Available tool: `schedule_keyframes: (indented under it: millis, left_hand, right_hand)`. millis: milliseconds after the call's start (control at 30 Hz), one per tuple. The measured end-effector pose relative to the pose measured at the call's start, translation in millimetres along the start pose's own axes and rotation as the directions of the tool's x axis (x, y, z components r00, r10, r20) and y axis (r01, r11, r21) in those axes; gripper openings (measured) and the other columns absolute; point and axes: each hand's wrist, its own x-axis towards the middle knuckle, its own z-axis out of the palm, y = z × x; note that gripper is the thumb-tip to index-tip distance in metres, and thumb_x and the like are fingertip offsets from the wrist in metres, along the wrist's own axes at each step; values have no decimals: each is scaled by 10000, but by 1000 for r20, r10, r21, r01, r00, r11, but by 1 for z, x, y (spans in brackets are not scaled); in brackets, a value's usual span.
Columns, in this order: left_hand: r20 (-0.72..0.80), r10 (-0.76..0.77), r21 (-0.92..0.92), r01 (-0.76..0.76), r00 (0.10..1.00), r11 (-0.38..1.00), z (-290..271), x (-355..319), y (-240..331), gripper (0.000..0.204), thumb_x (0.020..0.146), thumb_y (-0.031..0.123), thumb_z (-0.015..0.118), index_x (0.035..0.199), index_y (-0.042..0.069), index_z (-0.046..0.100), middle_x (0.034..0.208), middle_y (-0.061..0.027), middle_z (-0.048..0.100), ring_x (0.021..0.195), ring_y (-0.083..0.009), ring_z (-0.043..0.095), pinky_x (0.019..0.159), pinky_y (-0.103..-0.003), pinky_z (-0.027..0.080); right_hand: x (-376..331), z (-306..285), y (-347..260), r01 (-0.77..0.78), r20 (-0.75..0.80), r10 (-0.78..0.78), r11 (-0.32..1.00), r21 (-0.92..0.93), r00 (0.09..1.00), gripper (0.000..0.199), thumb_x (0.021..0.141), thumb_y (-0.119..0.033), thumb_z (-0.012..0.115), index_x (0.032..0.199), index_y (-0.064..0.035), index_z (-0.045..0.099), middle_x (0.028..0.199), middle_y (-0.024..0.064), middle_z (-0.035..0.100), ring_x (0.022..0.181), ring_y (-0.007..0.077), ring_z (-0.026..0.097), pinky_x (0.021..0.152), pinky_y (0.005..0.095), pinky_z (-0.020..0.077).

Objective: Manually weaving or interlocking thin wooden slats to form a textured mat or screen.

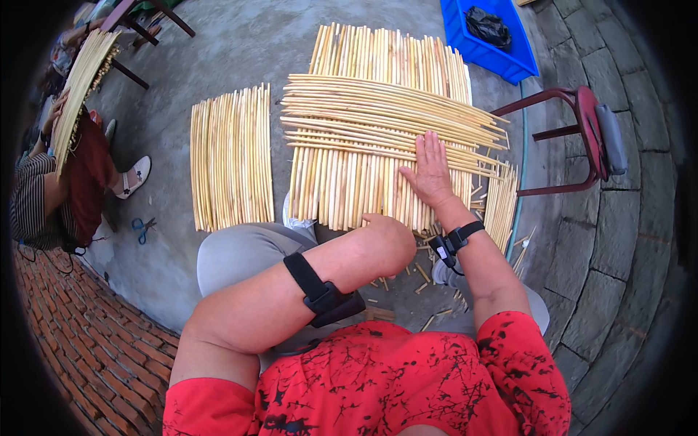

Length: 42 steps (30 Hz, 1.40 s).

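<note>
A large mat of pale yellow sticks (pixel 349 182) lies on the concrete in front of me, with a layer of long sticks (pixel 378 109) laid crosswise on top. My right hand (pixel 429 171) rests flat, palm down, on the near right part of this pile, fingers stretched out. My left hand (pixel 385 240) is curled at the near edge of the mat, over my grey-trousered knee (pixel 240 251); its fingers are hidden. Both wrists carry black straps.
A second, smaller mat of sticks (pixel 231 156) lies to the left. A red stool (pixel 589 131) and a blue crate (pixel 487 36) stand at the right and back. Another person (pixel 65 182) sits left holding a stick bundle (pixel 80 87). Blue scissors (pixel 143 227) and cut stick bits (pixel 422 272) lie nearby.
</note>
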Motion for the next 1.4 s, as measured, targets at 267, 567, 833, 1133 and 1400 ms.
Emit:
schedule_keyframes:
  millis: [267,567,833,1133,1400]
  left_hand:
    - [19,1,-22,-1,1000,1000,-2,-2,1,376,716,330,724,964,50,682,944,-85,672,884,-279,651,668,-430,509]
    - [39,40,4,-40,998,999,-4,2,0,362,726,321,716,962,49,681,937,-82,672,888,-285,648,691,-444,500]
    - [-49,50,14,-50,998,999,-1,12,-7,360,721,330,707,951,57,660,851,-108,665,848,-286,645,691,-403,507]
    - [-1,62,-33,-62,998,998,-12,21,-7,368,719,306,712,950,38,611,863,-128,650,882,-303,622,735,-395,493]
    - [-34,88,-35,-89,996,995,-12,22,-9,348,722,292,709,922,26,609,861,-138,644,889,-306,618,748,-396,489]
  right_hand:
    - [-6,-3,-1,14,-3,-14,1000,13,1000,767,841,-470,529,1370,26,280,1424,257,242,1345,366,197,1108,449,130]
    - [-11,-6,2,-30,23,30,1000,-3,999,747,851,-455,521,1377,16,276,1433,241,237,1354,351,183,1111,440,122]
    - [6,6,15,-26,17,26,1000,1,1000,769,861,-513,456,1377,26,269,1433,247,233,1358,355,172,1114,437,103]
    - [11,9,25,-40,46,38,998,53,998,787,873,-539,408,1397,17,218,1458,230,179,1371,337,131,1121,428,72]
    - [12,8,29,-67,69,62,995,78,996,805,870,-546,409,1407,15,194,1475,220,141,1384,324,82,1124,418,32]
